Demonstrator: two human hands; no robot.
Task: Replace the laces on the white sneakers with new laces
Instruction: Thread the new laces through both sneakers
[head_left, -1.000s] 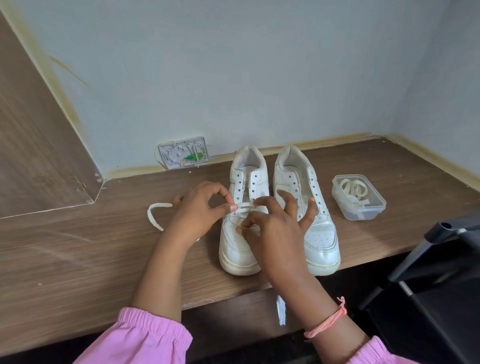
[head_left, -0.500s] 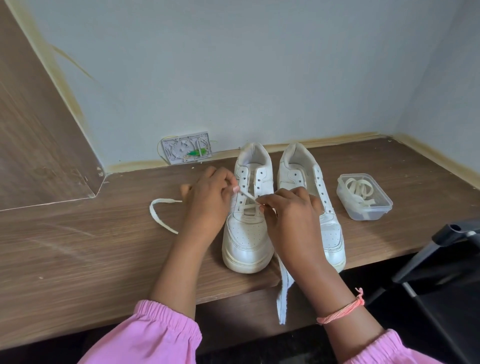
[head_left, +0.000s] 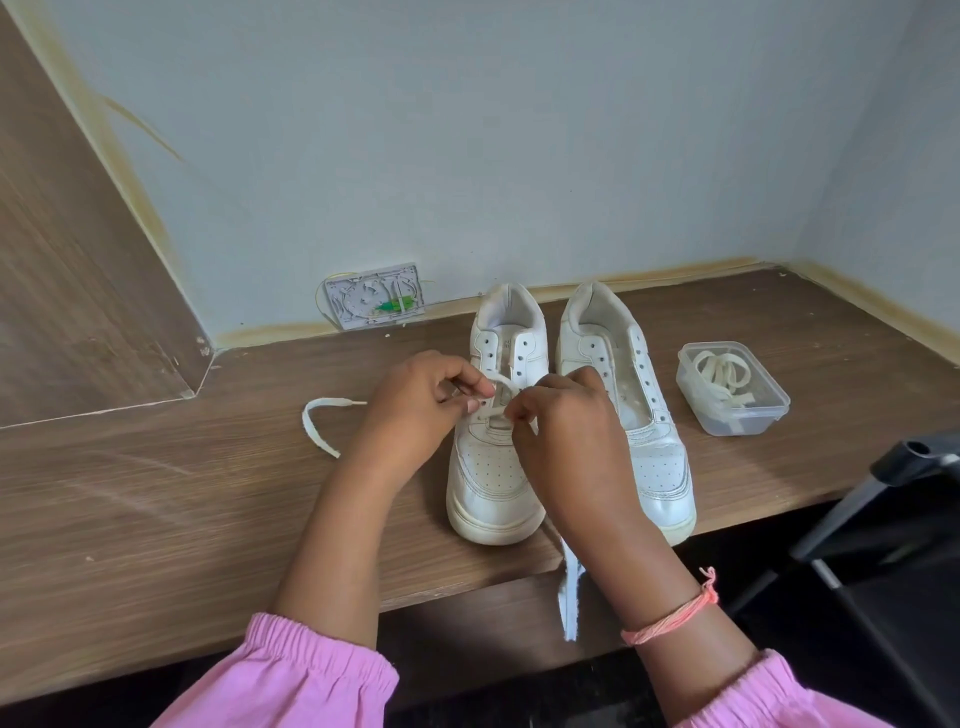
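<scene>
I have both hands over the left sneaker (head_left: 493, 467), which stands toe toward me at the front edge of the counter (head_left: 156, 519), just beside the right sneaker (head_left: 639, 415), whose eyelets show bare. My left hand (head_left: 415, 410) has its thumb and forefinger curled in a pinch on the white lace (head_left: 498, 382) where it arches across the lower eyelets; my right hand (head_left: 566, 415) is curled in from the other side and looks to pinch the same lace, though its fingertips are partly hidden from me. One end of the lace trails left across the counter, the other hangs off the front edge below the toe. I judge this to be the early lacing step: only the lowest rows are threaded, the upper eyelets are open. The next move, as I read it, calls for feeding a lace tip through the next eyelet up and drawing the slack even on both sides. More laces lie coiled in the clear plastic box (head_left: 732, 387) toward the right end of the counter.
</scene>
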